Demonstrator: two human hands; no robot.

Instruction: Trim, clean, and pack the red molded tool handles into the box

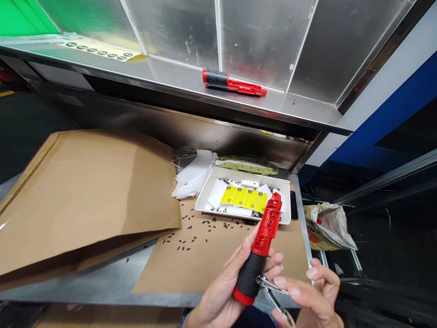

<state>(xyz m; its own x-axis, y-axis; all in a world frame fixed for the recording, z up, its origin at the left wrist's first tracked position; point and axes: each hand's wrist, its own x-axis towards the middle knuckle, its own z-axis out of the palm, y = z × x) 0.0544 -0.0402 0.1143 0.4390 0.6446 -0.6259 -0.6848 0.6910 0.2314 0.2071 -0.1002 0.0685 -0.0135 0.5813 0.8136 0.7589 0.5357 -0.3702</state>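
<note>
The left hand (225,291) is wrapped around the black grip of a red and black tool (260,248), holding it upright and tilted slightly to the right over the front edge of the desk (112,280), its red end just in front of the white tray (211,193). The right hand (312,296) sits just beside it, fingertips pinched on a thin metal wire clip (273,291) that touches the bottom of the tool's grip. Both hands are closed on what they hold, close together but on different things.

The tray holds yellow labels (244,198) and white slips, with small black bits scattered in it and on the brown cardboard sheet (201,259) under it. A stack of white paper pieces (194,175) lies left of the tray, and a large folded cardboard piece (85,191) covers the desk's left side. On the metal shelf (170,79) above lies a second red and black tool (234,84), on its side. A crumpled paper bag (329,223) sits off the right of the desk
</note>
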